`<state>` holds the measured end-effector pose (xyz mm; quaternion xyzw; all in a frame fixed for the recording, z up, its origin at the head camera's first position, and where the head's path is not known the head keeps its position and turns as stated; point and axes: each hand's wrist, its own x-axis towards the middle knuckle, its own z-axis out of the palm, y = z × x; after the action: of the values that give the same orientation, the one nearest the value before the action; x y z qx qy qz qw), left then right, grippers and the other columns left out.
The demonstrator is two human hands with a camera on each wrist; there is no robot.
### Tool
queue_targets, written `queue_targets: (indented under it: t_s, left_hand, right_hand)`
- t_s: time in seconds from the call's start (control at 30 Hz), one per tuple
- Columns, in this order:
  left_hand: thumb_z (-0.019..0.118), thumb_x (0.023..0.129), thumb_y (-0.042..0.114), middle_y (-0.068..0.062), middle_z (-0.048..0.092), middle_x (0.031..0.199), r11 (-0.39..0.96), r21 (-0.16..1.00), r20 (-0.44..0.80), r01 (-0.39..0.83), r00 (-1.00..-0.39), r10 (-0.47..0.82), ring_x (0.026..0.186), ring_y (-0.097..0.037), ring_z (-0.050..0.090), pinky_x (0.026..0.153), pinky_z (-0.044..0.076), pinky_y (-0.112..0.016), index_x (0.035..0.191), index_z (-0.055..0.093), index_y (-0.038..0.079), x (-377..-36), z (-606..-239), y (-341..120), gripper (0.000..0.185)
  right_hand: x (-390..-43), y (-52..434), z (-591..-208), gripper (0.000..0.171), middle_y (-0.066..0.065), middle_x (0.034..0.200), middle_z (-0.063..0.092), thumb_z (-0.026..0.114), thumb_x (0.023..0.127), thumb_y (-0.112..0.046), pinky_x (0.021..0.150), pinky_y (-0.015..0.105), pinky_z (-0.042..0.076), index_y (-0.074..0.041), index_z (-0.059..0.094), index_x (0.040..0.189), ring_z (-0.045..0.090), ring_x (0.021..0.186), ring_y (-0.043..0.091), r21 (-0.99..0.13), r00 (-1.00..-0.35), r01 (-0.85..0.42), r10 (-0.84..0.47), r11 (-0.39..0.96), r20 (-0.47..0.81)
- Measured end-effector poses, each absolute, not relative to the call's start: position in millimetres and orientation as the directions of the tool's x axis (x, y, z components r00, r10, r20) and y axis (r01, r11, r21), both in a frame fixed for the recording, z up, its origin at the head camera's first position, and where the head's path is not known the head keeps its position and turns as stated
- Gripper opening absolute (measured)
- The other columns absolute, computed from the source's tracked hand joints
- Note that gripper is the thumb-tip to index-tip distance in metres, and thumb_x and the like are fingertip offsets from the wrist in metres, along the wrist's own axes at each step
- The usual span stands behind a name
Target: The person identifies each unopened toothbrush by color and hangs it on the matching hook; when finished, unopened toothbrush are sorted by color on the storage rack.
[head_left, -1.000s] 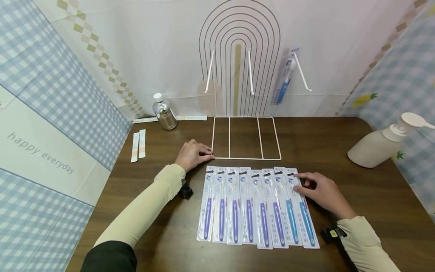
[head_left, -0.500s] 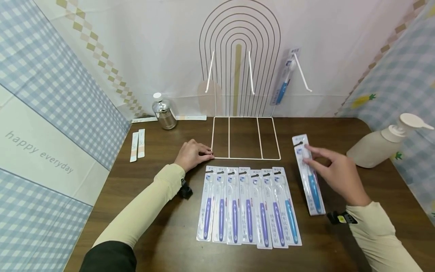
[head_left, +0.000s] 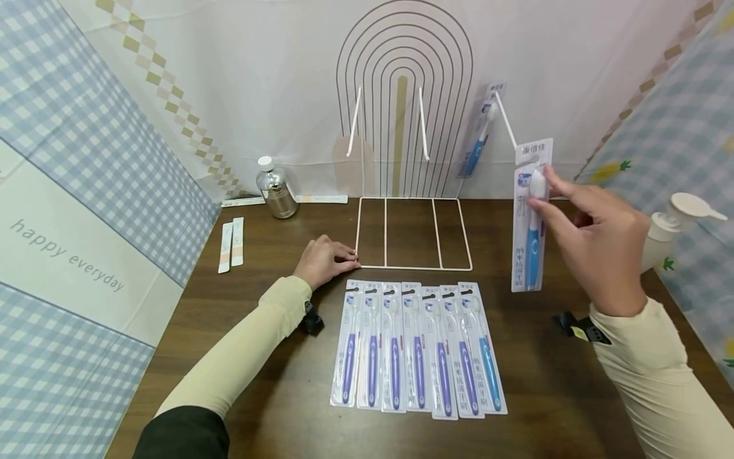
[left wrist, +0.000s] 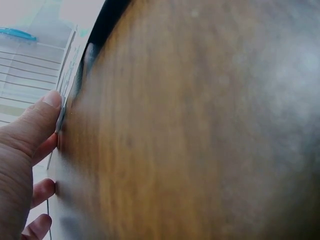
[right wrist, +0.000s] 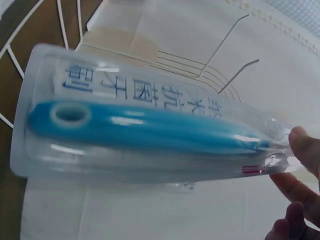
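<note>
Right hand (head_left: 596, 236) is raised above the counter (head_left: 573, 382) at about 2 o'clock from the row of packs, thumb and fingers pinching the upper part of a packaged blue toothbrush (head_left: 532, 220). The pack hangs upright, clear of the counter, card header on top, blue handle pointing down. Its header sits just beside the outer tip of the right-side hook (head_left: 507, 124) of the white wire rack (head_left: 404, 115); cannot tell if they touch. In the right wrist view the same pack (right wrist: 150, 127) fills the frame, fingertips (right wrist: 305, 145) gripping it at the brush-head end.

One more blue toothbrush pack (head_left: 478, 137) hangs further back on that same hook, against the backdrop.

Left hand (head_left: 323, 258) rests on the counter at the rack's front-left corner, at 11 o'clock from the row, fingers loosely curled, fingertips touching the white wire base frame (head_left: 415, 233). In the left wrist view the thumb (left wrist: 40, 117) lies against a thin edge; nothing is gripped.

Row of seven toothbrush packs (head_left: 415, 347) lies flat on the counter just in front of the base frame, side by side and overlapping slightly: six purple handles, one blue at the right end.

Further out: small clear bottle (head_left: 276, 190) at 10 o'clock near the back wall, two narrow paper strips (head_left: 230, 245) to its left, cream pump dispenser (head_left: 676, 226) at 3 o'clock, partly behind the right hand.
</note>
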<state>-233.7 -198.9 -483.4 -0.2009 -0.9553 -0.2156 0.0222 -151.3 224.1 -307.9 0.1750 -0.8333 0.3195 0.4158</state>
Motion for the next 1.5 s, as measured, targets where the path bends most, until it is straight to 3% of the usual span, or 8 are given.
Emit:
queue_targets:
  t_s: [0.27, 0.43, 0.63, 0.8, 0.87, 0.93, 1.27, 1.5]
  left_hand:
    - [0.084, 0.091, 0.043, 0.012, 0.077, 0.12, 0.824, 0.401, 0.134, 0.399, -0.916, 0.379, 0.098, -0.017, 0.058, 0.084, 0.041, -0.038, 0.104, 0.088, 0.026, -234, -484, -199, 0.021]
    - [0.084, 0.091, 0.042, 0.012, 0.077, 0.12, 0.823, 0.4, 0.138, 0.403, -0.914, 0.38, 0.098, -0.017, 0.058, 0.084, 0.041, -0.038, 0.103, 0.088, 0.027, -234, -484, -199, 0.02]
    - [0.084, 0.091, 0.041, 0.011, 0.077, 0.12, 0.817, 0.411, 0.137, 0.405, -0.913, 0.384, 0.099, -0.017, 0.057, 0.086, 0.041, -0.038, 0.104, 0.087, 0.026, -235, -484, -196, 0.02]
    - [0.084, 0.092, 0.041, 0.012, 0.077, 0.12, 0.816, 0.419, 0.128, 0.398, -0.916, 0.381, 0.099, -0.016, 0.057, 0.085, 0.04, -0.037, 0.103, 0.088, 0.026, -237, -485, -195, 0.02]
    - [0.084, 0.091, 0.041, 0.013, 0.077, 0.119, 0.82, 0.414, 0.13, 0.396, -0.917, 0.377, 0.098, -0.016, 0.057, 0.085, 0.041, -0.037, 0.102, 0.088, 0.026, -236, -484, -195, 0.019]
    - [0.085, 0.091, 0.041, 0.013, 0.078, 0.119, 0.822, 0.412, 0.13, 0.393, -0.918, 0.374, 0.098, -0.016, 0.057, 0.084, 0.041, -0.037, 0.102, 0.088, 0.026, -235, -484, -196, 0.019]
    - [0.085, 0.091, 0.041, 0.013, 0.078, 0.117, 0.826, 0.406, 0.137, 0.392, -0.919, 0.369, 0.097, -0.015, 0.057, 0.083, 0.041, -0.036, 0.102, 0.088, 0.027, -234, -485, -197, 0.018]
    - [0.084, 0.091, 0.042, 0.012, 0.077, 0.119, 0.826, 0.408, 0.13, 0.39, -0.92, 0.37, 0.097, -0.016, 0.057, 0.083, 0.04, -0.036, 0.104, 0.087, 0.026, -232, -483, -198, 0.021]
  right_hand:
    - [-168, 213, -314, 0.047, 0.015, 0.106, 0.08, 0.089, 0.086, -0.009, 0.066, 0.008, 0.039, -0.019, 0.076, 0.129, 0.058, 0.081, -0.016, -0.482, -0.615, -0.524, 0.079, 0.702, 0.785]
    - [-188, 208, -325, 0.043, 0.014, 0.107, 0.079, 0.089, 0.088, -0.013, 0.067, 0.004, 0.041, -0.018, 0.077, 0.129, 0.059, 0.081, -0.019, -0.532, -0.653, -0.488, 0.115, 0.692, 0.748]
    - [-226, 203, -334, 0.038, 0.01, 0.109, 0.08, 0.085, 0.093, -0.027, 0.054, 0.013, 0.03, -0.013, 0.078, 0.128, 0.044, 0.057, -0.01, -0.562, -0.683, -0.427, 0.155, 0.709, 0.714]
    - [-264, 197, -336, 0.039, 0.008, 0.11, 0.08, 0.081, 0.096, -0.033, 0.063, 0.014, 0.033, -0.011, 0.078, 0.127, 0.07, 0.082, 0.007, -0.597, -0.693, -0.397, 0.199, 0.698, 0.693]
    - [-278, 195, -336, 0.039, 0.009, 0.11, 0.08, 0.08, 0.096, -0.034, 0.07, 0.015, 0.035, -0.009, 0.077, 0.127, 0.074, 0.099, 0.016, -0.596, -0.692, -0.397, 0.199, 0.698, 0.694]
    - [-291, 194, -337, 0.039, 0.01, 0.11, 0.08, 0.08, 0.097, -0.034, 0.074, 0.017, 0.039, -0.008, 0.077, 0.126, 0.075, 0.102, 0.025, -0.598, -0.691, -0.397, 0.202, 0.697, 0.694]
    - [-331, 191, -335, 0.041, 0.004, 0.117, 0.079, 0.074, 0.1, -0.041, 0.067, 0.017, 0.031, -0.013, 0.073, 0.13, 0.069, 0.09, 0.025, -0.648, -0.757, -0.26, 0.266, 0.715, 0.597]
    - [-338, 188, -334, 0.042, 0.004, 0.123, 0.077, 0.073, 0.101, -0.039, 0.072, 0.02, 0.037, -0.014, 0.069, 0.135, 0.073, 0.101, 0.023, -0.68, -0.774, -0.233, 0.29, 0.695, 0.562]
